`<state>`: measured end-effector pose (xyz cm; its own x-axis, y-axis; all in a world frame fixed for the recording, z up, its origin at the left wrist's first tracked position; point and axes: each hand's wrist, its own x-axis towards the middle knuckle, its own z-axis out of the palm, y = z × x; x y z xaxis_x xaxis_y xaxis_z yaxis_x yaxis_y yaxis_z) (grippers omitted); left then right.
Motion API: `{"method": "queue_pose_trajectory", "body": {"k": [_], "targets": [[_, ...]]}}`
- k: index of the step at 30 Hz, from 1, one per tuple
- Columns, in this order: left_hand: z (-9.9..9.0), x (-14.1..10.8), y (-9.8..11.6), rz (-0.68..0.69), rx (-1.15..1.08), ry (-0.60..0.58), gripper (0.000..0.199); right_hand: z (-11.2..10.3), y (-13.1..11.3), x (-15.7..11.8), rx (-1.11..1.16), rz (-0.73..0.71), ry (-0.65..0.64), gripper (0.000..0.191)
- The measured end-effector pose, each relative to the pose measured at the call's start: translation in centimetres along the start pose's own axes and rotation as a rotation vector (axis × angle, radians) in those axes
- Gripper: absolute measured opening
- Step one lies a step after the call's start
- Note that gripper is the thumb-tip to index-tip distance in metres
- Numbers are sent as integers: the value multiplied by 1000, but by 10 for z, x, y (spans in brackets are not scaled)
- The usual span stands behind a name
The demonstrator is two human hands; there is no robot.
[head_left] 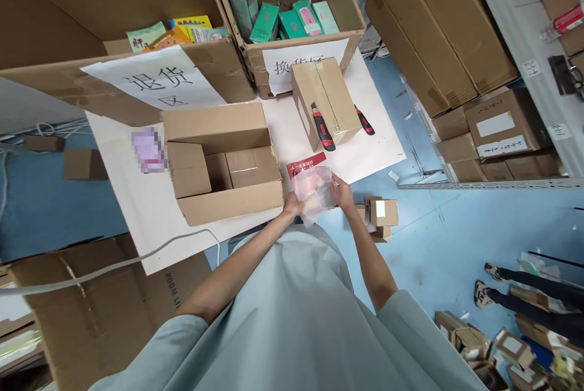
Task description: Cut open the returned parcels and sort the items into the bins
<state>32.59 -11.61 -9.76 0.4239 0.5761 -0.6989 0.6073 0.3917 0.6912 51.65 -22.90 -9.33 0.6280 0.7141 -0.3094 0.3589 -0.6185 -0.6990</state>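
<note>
Between my two hands, at the table's front edge, is a pinkish item in clear plastic wrap (312, 191). My left hand (293, 204) grips its near left side with the fingers closed. On its right side, my right hand (341, 190) pinches the wrap. What lies inside the plastic is blurred. Just behind it rests a red book (306, 163) with white print, partly covered by the wrap. To the left of my hands stands an open cardboard box (230, 204) with its flaps up. A closed carton (326, 96) with a black and red utility knife (323, 128) on it stands behind the book.
Another utility knife (364, 120) lies right of the carton. Two big labelled boxes stand at the back, one holding green packages (265, 23), the other colourful booklets (191, 29). A grey cable (150, 252) crosses the table's front left. Shelving (493, 185) and a person's legs (533, 297) are at right.
</note>
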Motion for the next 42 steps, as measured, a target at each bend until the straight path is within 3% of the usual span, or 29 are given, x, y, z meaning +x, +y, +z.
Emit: {"method": "queue_pose_trajectory", "body": {"k": [5,9,11,13,14,15,16,17,19,21,22,23,26,31,38,42], "targets": [[-4,13,13,-45,24,95,62,24,6,26,20,115,-12,56],[-8,-9,18,-13,-8,59,70,28,3,24,-26,166,-25,65],[-15,-35,21,-6,-63,-102,63,26,-3,15,-48,151,-10,69],[-29,-64,26,58,-179,-399,58,24,-13,3,-26,90,17,70],[-41,-75,31,121,-241,-485,59,24,-21,-2,13,50,18,71],[-57,-84,35,203,-286,-487,61,25,-30,-7,70,10,5,74],[-75,-89,40,294,-304,-397,62,27,-41,-10,138,-22,-26,77],[-98,-91,42,377,-298,-229,63,31,-53,-12,203,-45,-71,82],[-148,-86,40,480,-190,286,60,41,-78,-12,290,-70,-167,90],[-196,-76,26,445,-27,735,59,53,-101,-9,304,-71,-250,93],[-215,-72,16,371,27,883,60,59,-111,-8,292,-70,-279,92],[-230,-69,5,274,61,940,62,64,-119,-6,273,-77,-300,90],[-252,-71,-26,89,89,906,60,79,-134,-4,194,-149,-319,75],[-270,-80,-50,56,15,846,60,108,-153,6,116,-212,-287,69],[-331,-58,-36,69,-10,881,75,169,-219,52,91,-274,-244,69],[-339,-59,-25,105,11,855,71,177,-238,66,93,-239,-249,67]]}}
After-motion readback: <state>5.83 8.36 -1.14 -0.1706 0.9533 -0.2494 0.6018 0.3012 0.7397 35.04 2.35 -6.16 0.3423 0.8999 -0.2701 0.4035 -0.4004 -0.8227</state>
